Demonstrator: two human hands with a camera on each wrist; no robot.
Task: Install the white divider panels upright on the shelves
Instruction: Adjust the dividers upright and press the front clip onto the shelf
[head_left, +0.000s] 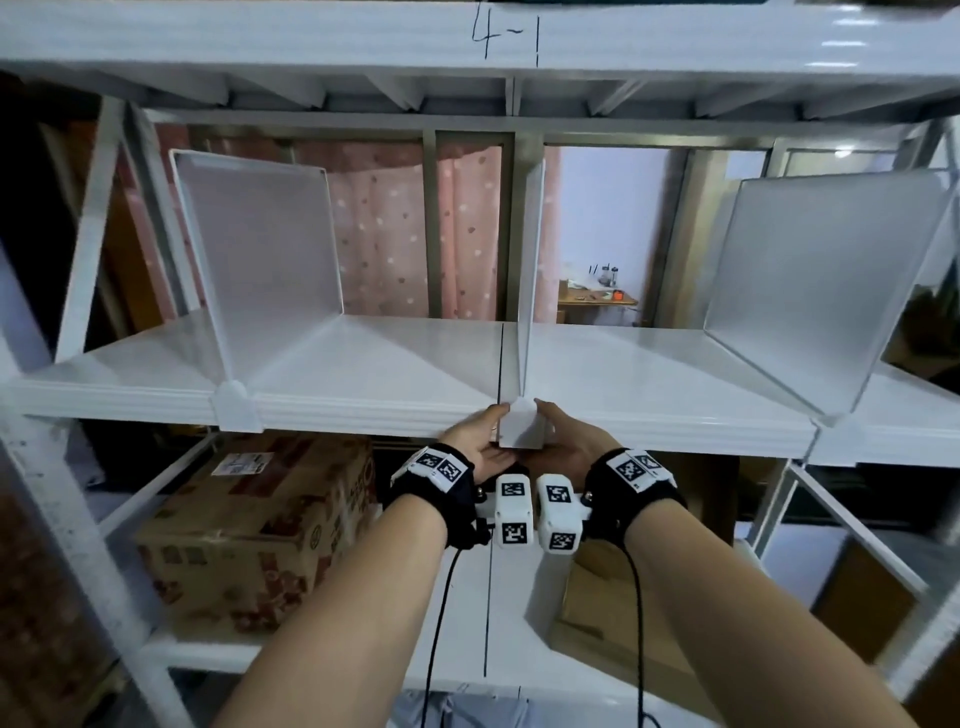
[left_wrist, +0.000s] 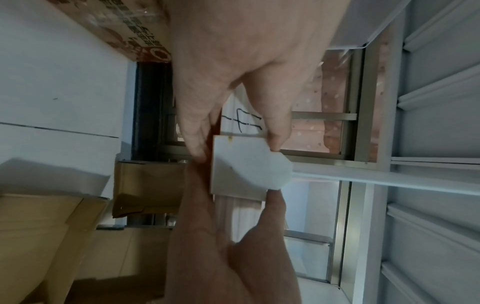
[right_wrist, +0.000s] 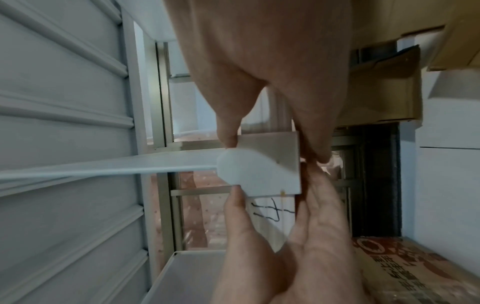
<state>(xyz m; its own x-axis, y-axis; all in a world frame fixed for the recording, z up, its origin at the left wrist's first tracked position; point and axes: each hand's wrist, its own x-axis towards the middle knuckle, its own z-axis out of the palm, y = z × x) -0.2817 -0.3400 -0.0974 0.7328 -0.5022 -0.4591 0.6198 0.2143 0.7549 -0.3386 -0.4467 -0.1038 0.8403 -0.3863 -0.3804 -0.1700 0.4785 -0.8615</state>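
Both hands, the left hand (head_left: 480, 441) and right hand (head_left: 563, 441), are pinching the divider panel's clip (head_left: 521, 425). Pushing crooked could be tipping the thin panel (head_left: 531, 270) above their grip.

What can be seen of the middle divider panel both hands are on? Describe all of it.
The middle divider panel is thin, white, plastic-looking, standing upright edge-on on the white shelf. Its front clip, flat with a rounded top, hangs over the shelf's front lip. The left hand and right hand pinch that clip from either side.
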